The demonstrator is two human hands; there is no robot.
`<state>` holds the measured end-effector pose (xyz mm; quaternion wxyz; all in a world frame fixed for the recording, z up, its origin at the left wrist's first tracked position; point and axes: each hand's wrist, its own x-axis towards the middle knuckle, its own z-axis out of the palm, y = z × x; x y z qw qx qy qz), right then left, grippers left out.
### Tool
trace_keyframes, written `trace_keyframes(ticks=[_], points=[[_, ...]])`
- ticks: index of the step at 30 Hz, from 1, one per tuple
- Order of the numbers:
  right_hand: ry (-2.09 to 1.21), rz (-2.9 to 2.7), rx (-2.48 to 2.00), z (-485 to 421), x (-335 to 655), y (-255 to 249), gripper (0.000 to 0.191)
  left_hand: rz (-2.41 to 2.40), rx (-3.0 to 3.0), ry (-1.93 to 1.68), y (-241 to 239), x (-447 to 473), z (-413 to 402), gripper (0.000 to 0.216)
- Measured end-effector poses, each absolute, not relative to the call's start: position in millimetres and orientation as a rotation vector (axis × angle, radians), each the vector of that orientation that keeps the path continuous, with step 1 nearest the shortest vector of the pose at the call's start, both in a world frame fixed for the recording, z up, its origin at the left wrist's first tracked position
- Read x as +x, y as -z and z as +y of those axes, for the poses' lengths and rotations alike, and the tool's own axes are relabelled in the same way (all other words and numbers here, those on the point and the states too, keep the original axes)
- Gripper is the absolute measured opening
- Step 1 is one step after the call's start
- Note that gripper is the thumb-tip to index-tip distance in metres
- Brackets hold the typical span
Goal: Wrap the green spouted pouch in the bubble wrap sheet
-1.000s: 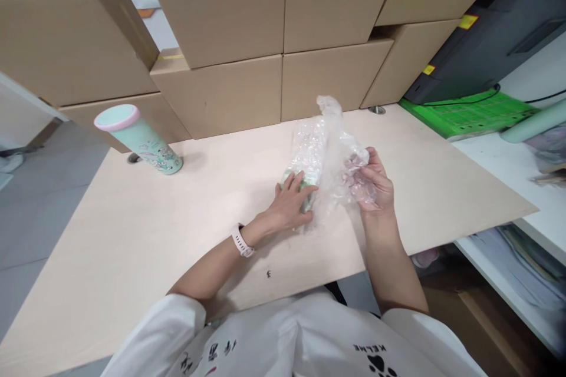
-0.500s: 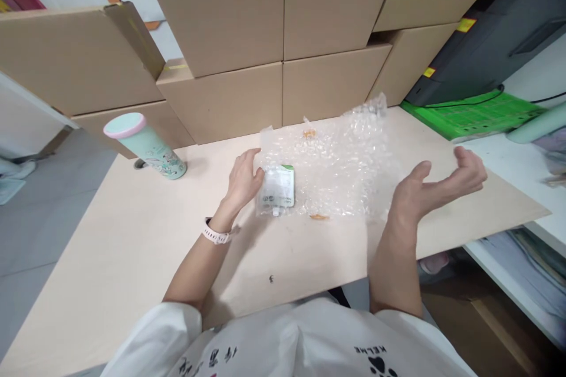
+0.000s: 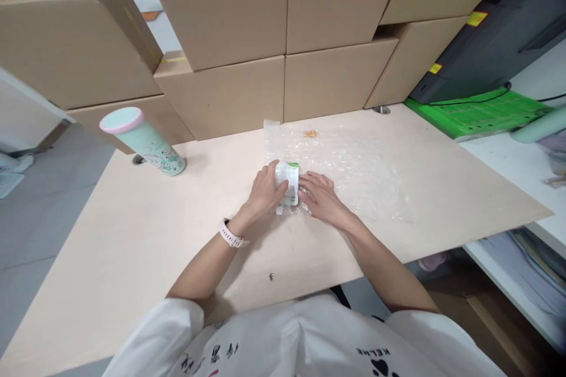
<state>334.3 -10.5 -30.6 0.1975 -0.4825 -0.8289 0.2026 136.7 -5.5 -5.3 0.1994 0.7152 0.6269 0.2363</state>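
A small flat packet (image 3: 290, 178), white with a green corner, lies at the near left part of a clear bubble wrap sheet (image 3: 354, 159). My left hand (image 3: 265, 189) is closed over the packet's left side, its thumb lying across the front face. Close to the packet's right edge, my right hand (image 3: 322, 195) rests low on the wrap with its fingers stretched out. Whether film covers the packet's face is hard to make out. A pale band circles my left wrist.
A mint tumbler (image 3: 150, 141) with a pink rim stands at the left on the table (image 3: 186, 247). Cardboard boxes (image 3: 230, 94) are stacked along the back edge. To the right are a green crate (image 3: 469, 115) and a dark grey case (image 3: 490, 41).
My right hand has come in from the right to beside the packet. The bubble wrap's raised right part now lies flatter. My left hand has shifted slightly right, onto the packet.
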Motion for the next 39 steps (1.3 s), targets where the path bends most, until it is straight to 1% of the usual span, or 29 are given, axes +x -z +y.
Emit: trace_keyframes(ticks=[6, 8, 11, 13, 16, 20, 23, 25, 28, 31, 33, 35, 37, 39], points=[[-0.991, -2.238, -0.965, -15, 330, 14, 0.058, 1.636, 1.527, -0.866, -4, 119, 5, 0.072], [-1.033, -2.28, -0.883, -19, 323, 16, 0.063, 1.581, 1.434, -0.916, -9, 113, 7, 0.08], [-0.991, -2.379, -0.838, -23, 312, 24, 0.067, 1.544, 1.427, -0.885, -15, 105, 9, 0.09], [-0.933, -2.461, -0.843, -24, 306, 31, 0.068, 1.529, 1.464, -0.856, -17, 100, 11, 0.088], [-0.815, -2.534, -0.958, -23, 302, 39, 0.063, 1.621, 1.536, -0.874, -13, 86, 19, 0.081], [-0.661, -2.532, -1.017, -20, 303, 43, 0.045, 1.86, 1.437, -0.895, -1, 67, 22, 0.081], [-0.585, -2.52, -0.992, -16, 309, 40, 0.031, 1.857, 1.333, -0.86, 5, 59, 6, 0.082], [-0.548, -2.549, -1.013, -16, 317, 32, 0.026, 1.815, 1.353, -0.806, 5, 56, -15, 0.081], [-0.502, -2.646, -1.079, -23, 336, 14, 0.027, 1.794, 1.597, -0.665, 1, 53, -61, 0.076], [-0.507, -2.699, -1.21, -41, 356, -2, 0.028, 1.75, 2.011, -0.632, 0, 60, -112, 0.062], [-0.522, -2.646, -1.319, -58, 361, -6, 0.028, 1.729, 2.166, -0.617, 6, 73, -143, 0.054], [-0.51, -2.522, -1.364, -73, 357, -4, 0.027, 1.721, 2.23, -0.609, 17, 93, -164, 0.054], [-0.483, -2.434, -1.328, -85, 347, 4, 0.034, 1.736, 2.247, -0.603, 29, 112, -177, 0.054], [-0.478, -2.49, -1.272, -92, 336, 14, 0.045, 1.773, 2.248, -0.638, 40, 125, -182, 0.054]])
